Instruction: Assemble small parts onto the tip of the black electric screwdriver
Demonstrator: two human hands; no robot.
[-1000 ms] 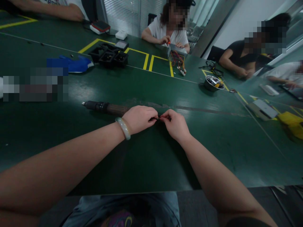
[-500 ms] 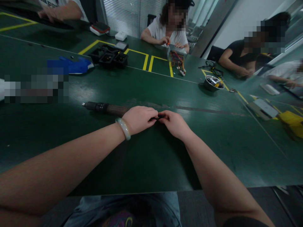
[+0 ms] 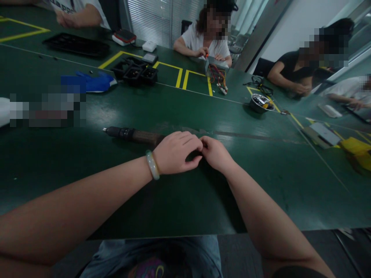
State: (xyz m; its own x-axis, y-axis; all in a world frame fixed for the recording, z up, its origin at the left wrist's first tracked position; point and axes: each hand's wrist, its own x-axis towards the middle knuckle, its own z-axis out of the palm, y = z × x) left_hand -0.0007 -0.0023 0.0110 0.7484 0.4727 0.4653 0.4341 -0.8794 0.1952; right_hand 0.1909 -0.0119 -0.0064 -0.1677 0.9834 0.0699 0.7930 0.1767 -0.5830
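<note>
In the head view, my left hand point(image 3: 180, 152), with a pale green bangle point(image 3: 152, 165) at its wrist, is curled over the tabletop. Its fingertips meet the fingers of my right hand point(image 3: 216, 153), and a gap shows between its thumb and index finger. My right hand is closed in a pinch. Whatever small thing lies between the fingertips is hidden by the fingers. Just beyond my left hand lies a dark rod-shaped tool point(image 3: 131, 135), with a metal tip pointing left and a brownish handle partly covered by that hand.
On the green table point(image 3: 162, 208) are a blue glove point(image 3: 98, 83), black plastic parts point(image 3: 135, 71), a black tray point(image 3: 77, 44), a metal bowl point(image 3: 261, 103) and a yellow object point(image 3: 358, 150). Co-workers sit opposite; one has a metal box point(image 3: 217, 66) with coloured wires.
My left hand has shifted slightly right, its thumb now lower and farther from its fingers. The small dark piece between my hands is hidden now. A co-worker's black tray now lies on the table.
</note>
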